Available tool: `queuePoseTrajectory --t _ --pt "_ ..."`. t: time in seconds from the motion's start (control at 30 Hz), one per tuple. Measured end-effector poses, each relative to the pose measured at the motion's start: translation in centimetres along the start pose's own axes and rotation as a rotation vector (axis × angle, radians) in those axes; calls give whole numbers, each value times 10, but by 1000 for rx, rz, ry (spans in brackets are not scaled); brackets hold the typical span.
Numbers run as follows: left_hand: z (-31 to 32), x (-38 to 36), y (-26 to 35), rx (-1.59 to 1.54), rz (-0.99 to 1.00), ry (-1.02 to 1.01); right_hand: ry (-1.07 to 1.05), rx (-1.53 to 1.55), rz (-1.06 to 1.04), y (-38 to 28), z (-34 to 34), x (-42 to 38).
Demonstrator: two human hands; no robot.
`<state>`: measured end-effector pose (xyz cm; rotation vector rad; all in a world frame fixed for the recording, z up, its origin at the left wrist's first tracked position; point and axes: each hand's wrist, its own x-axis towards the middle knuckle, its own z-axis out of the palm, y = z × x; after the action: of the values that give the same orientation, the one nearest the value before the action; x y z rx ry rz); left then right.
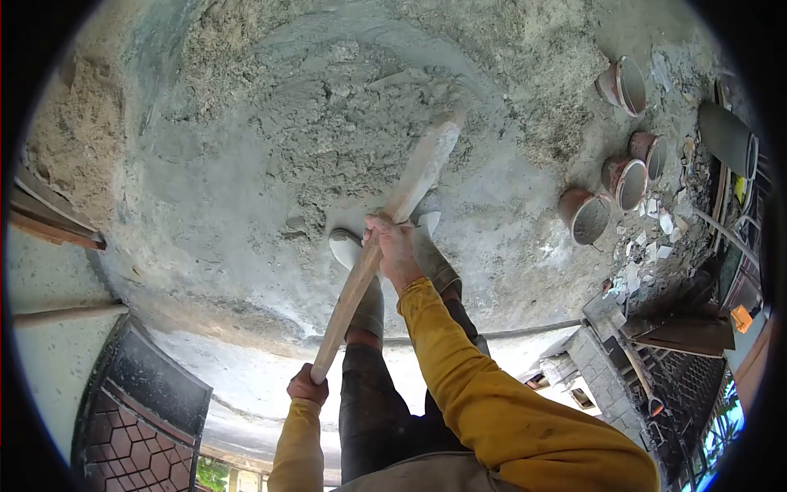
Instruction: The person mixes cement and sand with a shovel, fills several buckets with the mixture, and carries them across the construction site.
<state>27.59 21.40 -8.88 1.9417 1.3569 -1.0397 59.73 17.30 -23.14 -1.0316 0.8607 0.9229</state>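
Wooden handle gripped: right hand mid-shaft, left hand at end.

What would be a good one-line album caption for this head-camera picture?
Both hands, left and right, grip a long wooden handle reaching into a grey cement pile, buckets lying nearby.

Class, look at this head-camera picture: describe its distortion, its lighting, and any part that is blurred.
Head view: strong fisheye distortion, a black ring around the frame, the ground curving; daylight is soft with weak shadows on the grey mortar pile; the wooden handle, gripped by the right hand and left hand, looks slightly smeared near its far end; the pots stay fairly sharp.
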Motion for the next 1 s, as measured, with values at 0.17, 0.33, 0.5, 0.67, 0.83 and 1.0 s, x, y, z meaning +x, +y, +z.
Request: queuePoseTrajectory --t 0.17,0.33,0.5,0.67,0.83,1.0 --pt "23 29 67 -226 226 -28 83 -166 -406 -114 11 -33" --pt "-34 64 127 -303 209 -66 227 -411 -366 -139 39 66" --pt "-42 14 39 -73 82 28 138 -133 -193 -42 50 26" --pt "-111 -6 19 198 143 96 126 142 -63 -62 38 -48" --pt "-199 41 104 485 477 76 278 446 -238 -110 -22 -64" --pt "-181 112 265 730 683 -259 647 589 -250 -161 -140 -3"
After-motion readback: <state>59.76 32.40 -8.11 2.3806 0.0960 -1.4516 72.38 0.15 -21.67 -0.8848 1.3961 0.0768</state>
